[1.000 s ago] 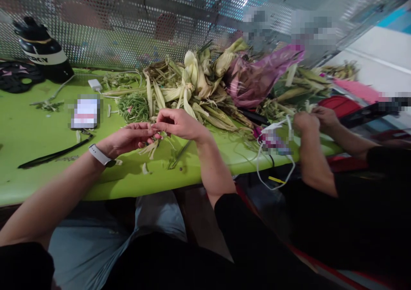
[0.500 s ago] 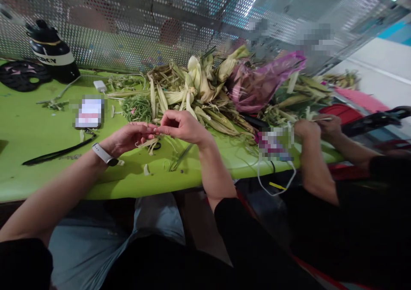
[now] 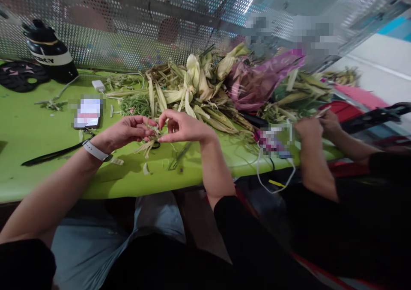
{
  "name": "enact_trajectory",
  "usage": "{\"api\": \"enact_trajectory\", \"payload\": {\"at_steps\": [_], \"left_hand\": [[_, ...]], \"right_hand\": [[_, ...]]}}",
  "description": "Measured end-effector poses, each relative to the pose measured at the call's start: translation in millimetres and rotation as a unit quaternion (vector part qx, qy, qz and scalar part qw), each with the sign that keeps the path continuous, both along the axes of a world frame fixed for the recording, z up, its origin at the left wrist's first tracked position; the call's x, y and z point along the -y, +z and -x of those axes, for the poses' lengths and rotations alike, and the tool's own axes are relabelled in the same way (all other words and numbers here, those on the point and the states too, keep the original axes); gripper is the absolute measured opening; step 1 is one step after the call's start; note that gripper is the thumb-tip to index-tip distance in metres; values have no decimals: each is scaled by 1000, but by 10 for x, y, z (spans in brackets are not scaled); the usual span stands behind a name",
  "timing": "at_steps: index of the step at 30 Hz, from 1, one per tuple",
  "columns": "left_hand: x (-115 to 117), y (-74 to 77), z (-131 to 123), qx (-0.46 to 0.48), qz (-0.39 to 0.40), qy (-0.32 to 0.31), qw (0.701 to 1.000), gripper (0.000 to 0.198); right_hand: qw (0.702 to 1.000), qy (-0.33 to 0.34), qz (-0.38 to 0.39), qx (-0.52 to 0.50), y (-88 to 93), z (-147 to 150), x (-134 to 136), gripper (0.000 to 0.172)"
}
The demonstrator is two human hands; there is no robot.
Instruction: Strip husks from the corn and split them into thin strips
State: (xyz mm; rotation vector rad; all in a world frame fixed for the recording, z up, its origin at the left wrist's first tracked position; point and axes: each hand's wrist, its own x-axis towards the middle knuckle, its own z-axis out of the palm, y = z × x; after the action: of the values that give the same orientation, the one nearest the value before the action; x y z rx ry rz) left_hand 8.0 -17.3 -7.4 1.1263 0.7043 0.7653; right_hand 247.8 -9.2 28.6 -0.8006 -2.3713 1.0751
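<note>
On the white band [image 3: 49, 58] of the dark bottle [image 3: 61, 72], capital letters ending in "GY" can be read (those before are less clear); the phone screen [image 3: 88, 112] is blurred.

- Left arm [image 3: 61, 185] is extended diagonally forward; left hand [image 3: 126, 131] is turned inward, fingers [image 3: 141, 132] bent.
- Right hand [image 3: 188, 128] is angled leftward, its fingers held near the left's.

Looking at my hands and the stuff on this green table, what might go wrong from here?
Something too small to make out shows between the fingertips of your left hand and right hand; it might slip and get lost among the pale strips below. The white cable hangs in a loop past the edge of the green table, so a passing arm might snag it.
</note>
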Motion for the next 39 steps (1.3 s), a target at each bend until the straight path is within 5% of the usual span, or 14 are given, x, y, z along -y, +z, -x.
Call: {"api": "enact_trajectory", "payload": {"at_steps": [4, 9, 16, 28, 39], "left_hand": [[12, 66, 11, -36, -52, -17, 998, 31], [-16, 77, 49, -86, -97, 1, 992, 25], [-51, 165, 191, -80, -130, 49, 987, 23], [94, -7, -2, -131, -292, 167, 932, 33], [51, -103, -15, -93, -320, 188, 924, 37]], "right_hand": [[998, 20, -4, 62, -19, 83, -10, 44], [996, 53, -21, 71, -88, 143, -67, 21], [999, 35, -27, 6, -111, 92, -114, 22], [996, -86, 35, -20, -82, 112, -129, 25], [995, -55, 59, -57, -230, 160, -217, 21]]}}
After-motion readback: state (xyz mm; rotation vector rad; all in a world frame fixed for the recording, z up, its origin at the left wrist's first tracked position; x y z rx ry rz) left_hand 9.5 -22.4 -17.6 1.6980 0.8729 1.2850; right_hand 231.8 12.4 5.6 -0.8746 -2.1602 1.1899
